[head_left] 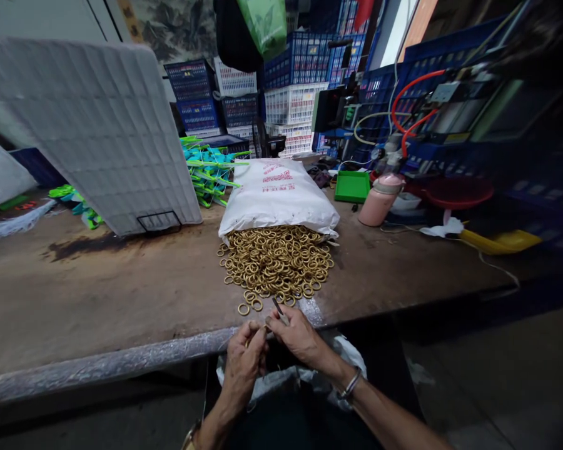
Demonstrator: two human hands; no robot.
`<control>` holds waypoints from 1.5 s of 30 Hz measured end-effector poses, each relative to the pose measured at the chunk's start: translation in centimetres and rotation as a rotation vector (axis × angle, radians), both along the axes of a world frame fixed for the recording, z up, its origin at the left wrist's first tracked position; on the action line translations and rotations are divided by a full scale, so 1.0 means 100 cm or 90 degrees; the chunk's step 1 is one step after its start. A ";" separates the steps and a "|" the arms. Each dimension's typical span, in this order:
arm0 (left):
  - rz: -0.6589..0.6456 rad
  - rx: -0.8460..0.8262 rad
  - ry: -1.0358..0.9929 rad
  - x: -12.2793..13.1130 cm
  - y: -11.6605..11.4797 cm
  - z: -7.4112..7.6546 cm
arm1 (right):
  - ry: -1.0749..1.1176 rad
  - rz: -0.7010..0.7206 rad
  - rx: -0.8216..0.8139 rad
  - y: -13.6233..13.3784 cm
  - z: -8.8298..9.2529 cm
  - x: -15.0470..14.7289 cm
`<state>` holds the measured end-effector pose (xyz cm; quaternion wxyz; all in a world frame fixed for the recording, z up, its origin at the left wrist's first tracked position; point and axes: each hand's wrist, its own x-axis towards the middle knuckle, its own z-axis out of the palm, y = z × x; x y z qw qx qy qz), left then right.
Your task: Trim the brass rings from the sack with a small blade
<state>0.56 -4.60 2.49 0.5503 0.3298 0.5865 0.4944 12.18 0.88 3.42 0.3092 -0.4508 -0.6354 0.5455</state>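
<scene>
At the worktop's (122, 294) near edge, left hand (244, 362) pinches a ring (249, 342) and right hand (299, 338) has its grip on a thin tool (279, 309). The heap of rings (276, 259) lies mostly untouched.

Blue and white crates (291, 81) stack against the back wall behind the worn brown surface (98, 294); grey floor (497, 375) lies below.

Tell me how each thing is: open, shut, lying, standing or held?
white sack, lying down, mouth open
gold rings, spilled in a pile from the sack
pink bottle, standing, lid on
white panel, leaning back
left hand, fingers curled shut
right hand, pinching a thin tool
</scene>
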 end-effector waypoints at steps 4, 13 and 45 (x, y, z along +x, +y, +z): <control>0.020 0.009 0.045 0.006 0.004 -0.011 | 0.009 -0.013 -0.021 0.003 -0.004 0.006; 0.008 0.024 0.052 0.024 0.007 -0.025 | 0.085 -0.071 -0.126 0.000 -0.036 0.021; -0.171 -0.068 -0.116 0.045 0.013 -0.024 | -0.046 -0.098 -0.015 -0.003 -0.030 0.057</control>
